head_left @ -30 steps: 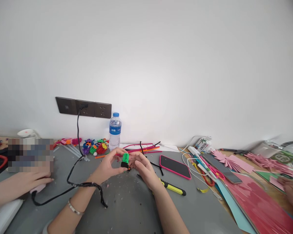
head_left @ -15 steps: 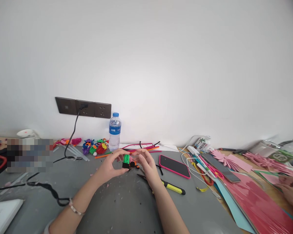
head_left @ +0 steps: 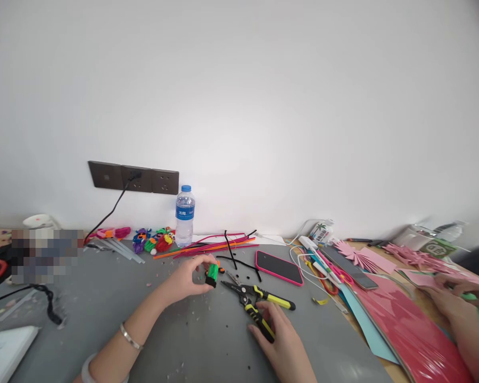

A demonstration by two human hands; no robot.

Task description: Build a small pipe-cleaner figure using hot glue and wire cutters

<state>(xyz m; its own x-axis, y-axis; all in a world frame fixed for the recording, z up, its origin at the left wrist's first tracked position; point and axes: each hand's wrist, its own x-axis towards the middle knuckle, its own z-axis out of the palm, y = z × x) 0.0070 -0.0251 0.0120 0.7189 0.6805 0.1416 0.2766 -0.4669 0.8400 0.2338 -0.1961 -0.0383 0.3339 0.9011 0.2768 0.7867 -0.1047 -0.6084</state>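
My left hand [head_left: 189,277] pinches a small green and black pipe-cleaner figure [head_left: 212,274] between thumb and fingers, just above the grey table [head_left: 191,340]. Bits of orange and pink show behind the figure, partly hidden by the fingers. Over to the right, my right hand [head_left: 281,340] has its thumb and fingers around the nearer handle of a pair of black and yellow pliers [head_left: 245,298]. The pliers' handles are spread apart, and their jaws point left toward the figure.
Loose pipe cleaners [head_left: 207,247] lie behind my hands, beside a water bottle [head_left: 184,218] and finished pipe-cleaner figures [head_left: 155,240]. A pink-edged phone [head_left: 279,267] rests past the pliers. Another person's hands [head_left: 451,300] work with paper at the right.
My right hand has left the figure and moved down and right to the pliers' handle. My left hand keeps the figure, now slightly to the right.
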